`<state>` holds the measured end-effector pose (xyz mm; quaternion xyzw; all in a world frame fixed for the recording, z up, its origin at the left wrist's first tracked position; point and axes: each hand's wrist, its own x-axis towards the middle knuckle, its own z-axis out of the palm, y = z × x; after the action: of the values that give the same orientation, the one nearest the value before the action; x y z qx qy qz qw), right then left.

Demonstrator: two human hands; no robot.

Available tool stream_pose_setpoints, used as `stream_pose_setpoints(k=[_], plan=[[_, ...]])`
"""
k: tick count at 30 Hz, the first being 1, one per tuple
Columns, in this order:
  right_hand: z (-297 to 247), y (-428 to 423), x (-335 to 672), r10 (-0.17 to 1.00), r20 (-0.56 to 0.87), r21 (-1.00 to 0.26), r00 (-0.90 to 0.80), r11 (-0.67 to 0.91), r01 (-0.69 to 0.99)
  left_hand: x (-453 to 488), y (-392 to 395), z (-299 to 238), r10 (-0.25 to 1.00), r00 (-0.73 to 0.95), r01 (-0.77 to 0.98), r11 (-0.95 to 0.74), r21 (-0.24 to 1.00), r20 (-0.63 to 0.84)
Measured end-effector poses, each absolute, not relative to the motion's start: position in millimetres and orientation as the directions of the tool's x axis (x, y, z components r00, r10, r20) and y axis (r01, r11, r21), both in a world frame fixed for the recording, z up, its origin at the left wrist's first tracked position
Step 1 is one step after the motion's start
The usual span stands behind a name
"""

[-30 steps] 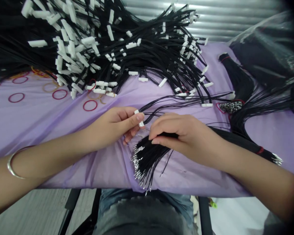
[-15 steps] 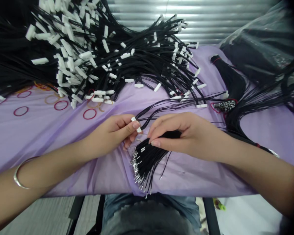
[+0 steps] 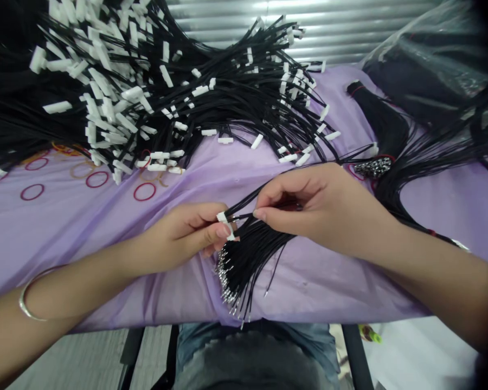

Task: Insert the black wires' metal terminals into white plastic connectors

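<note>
Mid-frame, the left hand [image 3: 187, 230] pinches a small white plastic plug [image 3: 224, 222]. The right hand [image 3: 325, 208] pinches a thin black wire [image 3: 244, 216] just beside it. Below, a bunch of shiny-tipped black wires [image 3: 248, 260] reaches the smooth purple cloth [image 3: 321, 287] at its front edge; bare cloth lies to the right.

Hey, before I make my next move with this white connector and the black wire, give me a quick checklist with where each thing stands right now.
1. White connector pinched in left hand: ok.
2. Right hand pinching a black wire at the connector: ok.
3. Wire end seated in connector: cannot tell, fingers hide it.
4. Loose wire bundle lying below the right hand: ok.
5. Connector-tipped pile apart from both hands: ok.
</note>
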<state>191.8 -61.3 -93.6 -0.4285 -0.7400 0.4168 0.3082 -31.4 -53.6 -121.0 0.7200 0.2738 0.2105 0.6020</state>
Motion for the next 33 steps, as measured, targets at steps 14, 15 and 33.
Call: stream_pose_setpoints(k=[14,15,33], plan=[[-89.1,-69.1,189.5,0.817,0.314,-0.661,-0.483,0.554,0.507,-32.2,-54.6,-122.0,0.632,0.772,0.195,-0.132,0.972,-0.069],[-89.0,-69.1,189.8,0.808,0.326,-0.647,-0.491,0.569,0.507,-32.0,-54.5,-122.3,0.632,0.772,0.194,-0.132,0.972,-0.068],[-89.8,-67.7,189.6,0.839,0.234,-0.683,-0.491,0.501,0.531,-31.6,-53.4,-118.6,0.612,0.788,0.237,-0.197,0.951,-0.069]])
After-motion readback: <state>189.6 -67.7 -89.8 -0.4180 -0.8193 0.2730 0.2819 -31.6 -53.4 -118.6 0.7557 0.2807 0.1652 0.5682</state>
